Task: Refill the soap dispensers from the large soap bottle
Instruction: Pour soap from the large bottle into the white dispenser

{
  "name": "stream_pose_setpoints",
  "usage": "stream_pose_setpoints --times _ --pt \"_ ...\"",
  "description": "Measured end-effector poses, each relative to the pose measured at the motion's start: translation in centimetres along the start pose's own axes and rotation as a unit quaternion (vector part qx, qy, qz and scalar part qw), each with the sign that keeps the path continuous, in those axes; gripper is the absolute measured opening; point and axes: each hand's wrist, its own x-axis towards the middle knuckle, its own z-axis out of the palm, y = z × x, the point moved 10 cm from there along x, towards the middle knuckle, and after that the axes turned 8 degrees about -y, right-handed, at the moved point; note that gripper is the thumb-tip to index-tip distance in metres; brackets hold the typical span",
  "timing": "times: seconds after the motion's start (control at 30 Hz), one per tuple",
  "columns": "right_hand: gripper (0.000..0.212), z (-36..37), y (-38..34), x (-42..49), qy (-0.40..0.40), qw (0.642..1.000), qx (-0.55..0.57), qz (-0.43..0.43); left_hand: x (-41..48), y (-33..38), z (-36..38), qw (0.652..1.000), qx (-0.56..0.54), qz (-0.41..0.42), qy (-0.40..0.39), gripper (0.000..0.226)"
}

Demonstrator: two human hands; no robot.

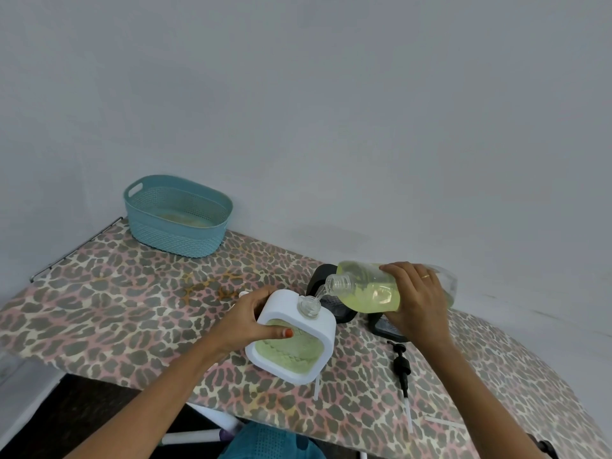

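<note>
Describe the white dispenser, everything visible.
The white dispenser is a rounded-square plastic frame around a clear, ribbed panel that shows pale green soap. Its clear threaded neck is open, with no pump fitted, and a thin stream from the large soap bottle runs into it. It is tilted, and its base seems to rest on the leopard-print table. The left hand grips its left side, thumb on the panel.

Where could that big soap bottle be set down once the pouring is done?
Bare tablecloth lies between the teal basket and the white dispenser, and at its left end. Right of the dispenser it is crowded: black dispensers and a loose pump.
</note>
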Motion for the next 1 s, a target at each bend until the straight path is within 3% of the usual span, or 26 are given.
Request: stream_pose_setpoints --times 1.0 --pt "0.079 -0.44 0.06 0.01 0.003 1.000 -0.005 -0.004 -0.54 0.31 0.29 1.000 0.000 -0.012 0.004 0.082"
